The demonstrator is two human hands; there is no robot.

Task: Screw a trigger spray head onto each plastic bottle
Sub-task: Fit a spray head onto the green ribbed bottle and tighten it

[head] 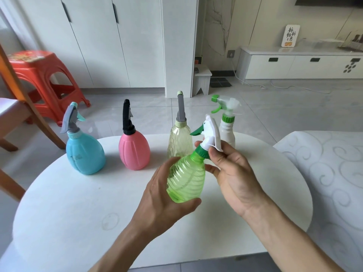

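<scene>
The green bottle (185,179) is held in the air above the middle of the table (68,193), its ribbed body cupped by the curled fingers of the left hand (167,195), while the collar of its spray head (211,134) is pinched by the right hand (233,173). Four bottles (133,150) with heads already on are stood along the far edge. The empty, thin-walled plastic is judged light and easily squeezed, so the ribs should be gripped gently and turning force kept on the stiff collar.

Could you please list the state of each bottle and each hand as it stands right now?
Green bottle: held tilted, head on.
Blue bottle: upright, head on.
Pink bottle: upright, head on.
Yellow bottle: upright, head on.
White bottle: upright, head on.
Left hand: grips green bottle.
Right hand: pinches its collar.
</scene>
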